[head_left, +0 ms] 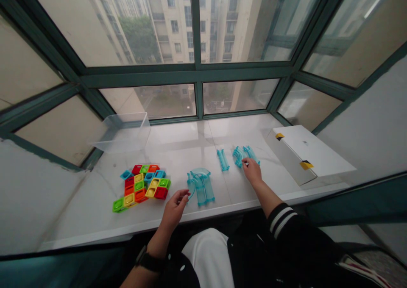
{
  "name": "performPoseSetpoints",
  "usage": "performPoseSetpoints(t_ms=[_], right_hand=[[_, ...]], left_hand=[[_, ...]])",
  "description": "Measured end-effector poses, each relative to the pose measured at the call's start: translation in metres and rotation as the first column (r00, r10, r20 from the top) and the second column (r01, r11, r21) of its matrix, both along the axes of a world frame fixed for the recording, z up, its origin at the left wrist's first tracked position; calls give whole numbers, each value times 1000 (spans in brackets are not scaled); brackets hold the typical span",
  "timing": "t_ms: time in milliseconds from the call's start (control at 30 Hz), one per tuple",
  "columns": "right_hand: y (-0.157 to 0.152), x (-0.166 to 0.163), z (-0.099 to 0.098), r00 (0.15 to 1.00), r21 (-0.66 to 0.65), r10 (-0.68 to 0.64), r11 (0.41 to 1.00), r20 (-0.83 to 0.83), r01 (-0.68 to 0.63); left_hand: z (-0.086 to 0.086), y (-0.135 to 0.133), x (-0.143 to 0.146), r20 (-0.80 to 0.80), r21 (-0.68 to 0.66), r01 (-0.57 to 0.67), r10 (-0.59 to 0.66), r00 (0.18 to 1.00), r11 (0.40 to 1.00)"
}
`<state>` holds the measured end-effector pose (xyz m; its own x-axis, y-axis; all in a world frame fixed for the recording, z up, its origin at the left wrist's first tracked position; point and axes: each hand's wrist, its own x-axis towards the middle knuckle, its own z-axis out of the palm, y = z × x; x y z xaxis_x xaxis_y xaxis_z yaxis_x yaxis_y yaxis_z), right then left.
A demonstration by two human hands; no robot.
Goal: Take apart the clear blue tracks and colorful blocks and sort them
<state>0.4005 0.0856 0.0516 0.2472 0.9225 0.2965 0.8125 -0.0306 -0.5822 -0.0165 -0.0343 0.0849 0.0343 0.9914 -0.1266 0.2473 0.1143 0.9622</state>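
Note:
My left hand (176, 204) is at the windowsill's front, its fingers closed on the edge of a curved translucent blue track piece (192, 188). Just right of it lie more translucent blue track pieces (205, 188), close together. My right hand (252, 171) reaches further back, fingertips pinched at a short curved blue track piece (238, 156); the fingers partly hide the contact. A straight blue track piece (251, 153) lies just beyond that hand. Another straight blue track piece (223, 160) sits alone between the two hands.
Several red, yellow, green and blue blocks (140, 185) lie grouped at the left. Behind them stands a clear plastic bin (127, 131) by the window. A white box (311, 150) with yellow-black tabs is at the right. Green window frames (178, 77) bound the white sill (178, 137).

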Motion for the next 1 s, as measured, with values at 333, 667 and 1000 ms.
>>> performPoseSetpoints(t_ms=[333,667,1000], right_hand=[[-2,1,0,999,-16,29,999,27,-28],[-5,3,-2,986,-39,79,996,144,-74],[-8,1,1,980,-77,72,995,185,-58]], left_hand=[[-3,0,1,9,-1,-1,1,1000,1000],[-5,-2,8,15,-30,6,-5,1000,1000],[-10,-1,4,24,-29,-14,14,1000,999]])
